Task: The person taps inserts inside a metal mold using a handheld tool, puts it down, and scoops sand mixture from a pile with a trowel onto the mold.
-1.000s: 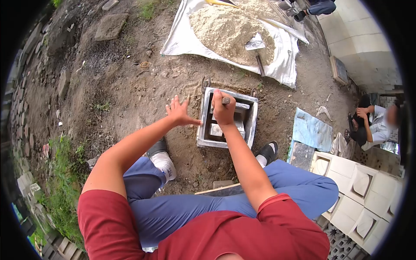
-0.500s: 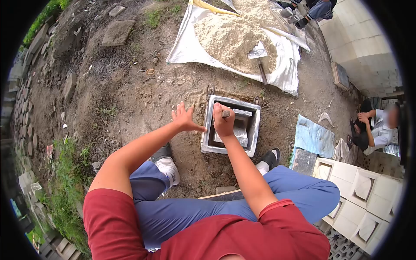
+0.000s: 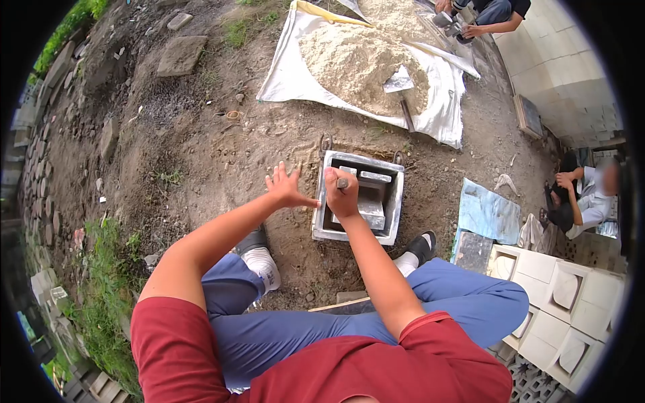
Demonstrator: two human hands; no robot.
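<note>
A square grey metal mould (image 3: 398, 201) sits on the dirt between my feet, with loop handles at its far side. Inside it stands a stepped metal core (image 3: 371, 205). My right hand (image 3: 345, 200) is closed around a tool handle (image 3: 342, 183) over the mould's left inner part. Only the rounded end of the handle shows; the tool's working end is hidden below my fist. My left hand (image 3: 287, 189) is spread open left of the mould, its thumb at the left rim.
Beyond the mould, a sand pile (image 3: 363, 60) lies on a white sheet (image 3: 443, 114), with a shovel (image 3: 403, 94) on it. Pale hollow blocks (image 3: 557, 289) are stacked at lower right, near a blue sheet (image 3: 487, 211). One person (image 3: 581, 195) sits at right; another (image 3: 494, 17) works at upper right.
My right hand has shifted slightly left and down with the handle, showing more of the core's far left. My left hand stays nearly still. The person at upper right has reached down.
</note>
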